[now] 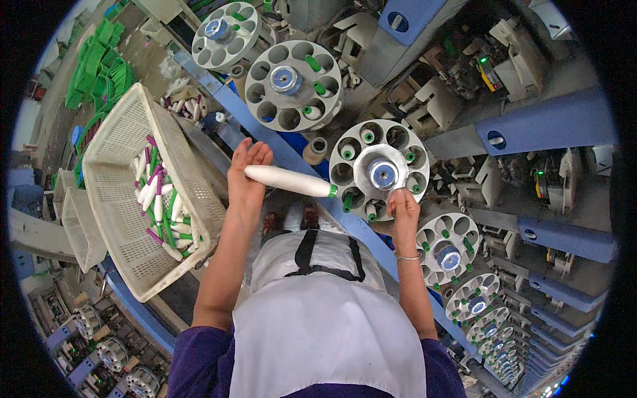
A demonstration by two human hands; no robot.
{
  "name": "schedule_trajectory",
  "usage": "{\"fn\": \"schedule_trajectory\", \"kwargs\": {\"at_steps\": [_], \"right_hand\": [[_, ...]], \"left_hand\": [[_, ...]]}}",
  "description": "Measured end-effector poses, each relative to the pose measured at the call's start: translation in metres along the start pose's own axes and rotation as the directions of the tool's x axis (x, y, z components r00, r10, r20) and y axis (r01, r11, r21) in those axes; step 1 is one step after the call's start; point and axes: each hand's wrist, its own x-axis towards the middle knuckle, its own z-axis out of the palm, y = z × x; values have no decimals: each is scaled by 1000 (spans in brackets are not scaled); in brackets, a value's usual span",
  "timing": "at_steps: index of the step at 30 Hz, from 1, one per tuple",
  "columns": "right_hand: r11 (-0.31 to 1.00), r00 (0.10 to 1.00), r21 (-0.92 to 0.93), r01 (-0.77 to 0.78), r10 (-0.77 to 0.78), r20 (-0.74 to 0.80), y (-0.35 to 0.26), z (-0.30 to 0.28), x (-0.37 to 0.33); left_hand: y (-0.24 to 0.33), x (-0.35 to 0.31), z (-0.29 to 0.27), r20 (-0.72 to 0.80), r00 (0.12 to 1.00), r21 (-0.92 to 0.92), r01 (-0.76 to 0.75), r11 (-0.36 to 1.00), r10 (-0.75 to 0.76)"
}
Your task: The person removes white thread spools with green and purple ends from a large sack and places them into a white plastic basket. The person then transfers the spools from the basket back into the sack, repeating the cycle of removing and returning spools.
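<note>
A full bobbin of white yarn (285, 180) with a green tube tip lies across my left hand (248, 174), which holds it at its white end. The fingers of that hand point up and away, and the green tip reaches toward a round magazine (340, 147) with deep pockets. Over the near right rim of this magazine, my right hand (403, 204) has its fingertips pinched together. Whatever they hold, if anything, is too small to see. Several pockets contain green-tipped bobbins, around a blue and silver hub (383, 174).
To the left stands a white plastic crate (126, 278) with yarn bobbins and green and purple tubes. More round magazines (292, 86) line a blue rail (229, 99) along the machine. Blue machine arms (551, 123) jut in from the right. Green crates (93, 63) stack at far left.
</note>
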Motion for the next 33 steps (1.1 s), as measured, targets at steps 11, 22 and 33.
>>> {"fn": "schedule_trajectory", "kwargs": {"at_steps": [11, 22, 33], "right_hand": [[741, 888, -494, 455, -334, 317, -27, 54, 2], [701, 858, -496, 512, -390, 335, -28, 77, 7], [801, 943, -528, 282, -130, 307, -9, 43, -11]], "left_hand": [[-27, -21, 34, 47, 998, 55, 50, 997, -52], [-20, -35, 44, 145, 988, 114, -64, 991, 47], [-23, -26, 44, 45, 997, 97, -61, 993, 57]]}}
